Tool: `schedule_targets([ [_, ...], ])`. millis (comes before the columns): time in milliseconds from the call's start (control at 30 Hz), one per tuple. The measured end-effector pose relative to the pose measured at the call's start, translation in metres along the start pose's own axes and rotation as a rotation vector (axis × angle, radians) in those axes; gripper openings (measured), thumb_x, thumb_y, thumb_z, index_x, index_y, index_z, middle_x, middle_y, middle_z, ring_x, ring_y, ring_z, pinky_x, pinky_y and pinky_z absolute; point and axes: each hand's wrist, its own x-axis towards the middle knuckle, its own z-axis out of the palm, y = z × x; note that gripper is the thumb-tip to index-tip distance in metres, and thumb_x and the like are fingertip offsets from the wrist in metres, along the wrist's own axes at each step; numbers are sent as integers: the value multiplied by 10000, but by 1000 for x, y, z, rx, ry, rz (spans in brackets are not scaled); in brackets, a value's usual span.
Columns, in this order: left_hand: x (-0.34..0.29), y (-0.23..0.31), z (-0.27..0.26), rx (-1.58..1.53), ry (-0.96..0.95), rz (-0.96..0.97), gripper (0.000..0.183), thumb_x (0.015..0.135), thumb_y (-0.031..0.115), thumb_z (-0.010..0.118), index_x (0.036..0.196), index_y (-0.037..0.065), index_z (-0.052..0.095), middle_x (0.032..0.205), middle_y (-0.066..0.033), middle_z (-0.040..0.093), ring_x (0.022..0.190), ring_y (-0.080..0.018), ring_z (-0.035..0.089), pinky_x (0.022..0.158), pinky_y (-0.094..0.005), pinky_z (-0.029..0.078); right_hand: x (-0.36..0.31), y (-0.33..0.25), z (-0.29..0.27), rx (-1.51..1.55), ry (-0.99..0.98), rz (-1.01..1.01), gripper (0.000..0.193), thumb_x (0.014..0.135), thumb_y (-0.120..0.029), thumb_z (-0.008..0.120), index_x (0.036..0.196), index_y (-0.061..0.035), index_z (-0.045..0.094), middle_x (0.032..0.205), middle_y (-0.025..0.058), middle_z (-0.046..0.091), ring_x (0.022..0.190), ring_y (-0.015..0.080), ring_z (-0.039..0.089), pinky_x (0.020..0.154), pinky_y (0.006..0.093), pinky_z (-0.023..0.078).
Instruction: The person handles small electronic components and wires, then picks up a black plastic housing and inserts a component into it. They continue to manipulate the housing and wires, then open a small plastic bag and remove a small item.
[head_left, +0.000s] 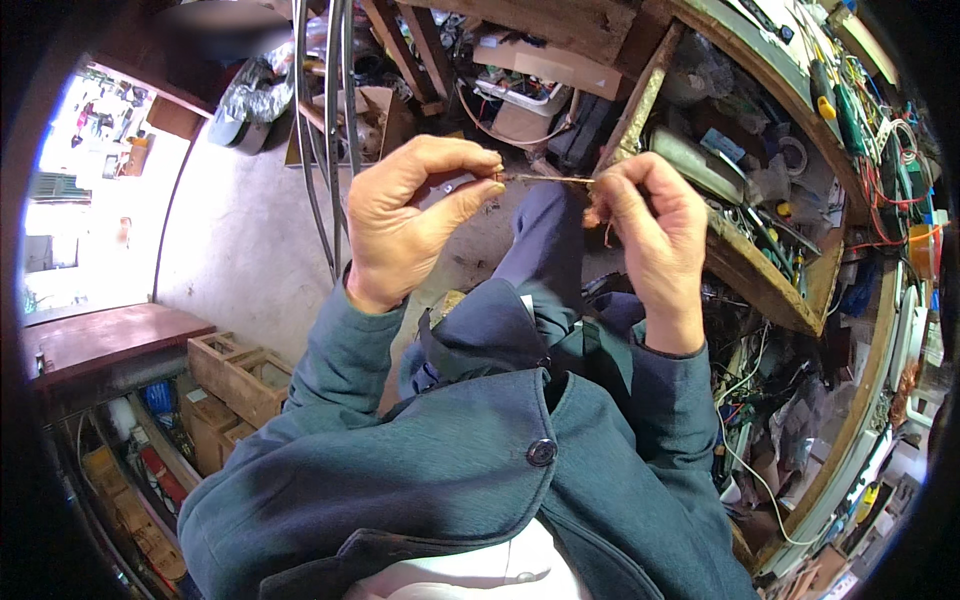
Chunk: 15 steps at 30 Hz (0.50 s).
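Both hands are raised in front of my chest. Between them a thin copper-coloured wire (545, 178) runs nearly level. My left hand (395, 225) is closed in a pinch, thumb and forefinger on the wire's left end. The fingers of my right hand (658, 235) are curled shut round its other end. Just below the right fingertips hangs a small reddish copper tangle (594, 217) with a loose strand. What lies inside the right palm is hidden.
An open wooden drawer (770, 285) with tools juts out at right, under a cluttered workbench (800, 90). Black cables (333, 130) hang beyond my left hand. A wooden crate (235, 375) stands at lower left, and a cardboard box (375, 125) sits on the far floor.
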Motion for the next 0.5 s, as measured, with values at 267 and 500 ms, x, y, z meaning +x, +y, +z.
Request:
schedule_targets([
  [267, 0, 1, 4, 24, -24, 4, 259, 823, -76, 807, 1067, -14, 745, 1043, -85, 741, 956, -141, 699, 856, -264, 567, 0, -10, 5, 112, -96, 137, 163, 1010, -134, 690, 1089, 8, 674, 842, -21, 647, 742, 45, 568, 665, 196, 451],
  [500, 2, 3, 9, 72, -80, 52, 245, 816, -62, 813, 1045, 1, 752, 1029, -82, 748, 948, -151, 704, 849, -278, 566, -3, -9, 35, 63, -185, 52, 207, 998, -149, 712, 1129, 10, 697, 831, -21, 651, 745, 21, 557, 655, 204, 458],
])
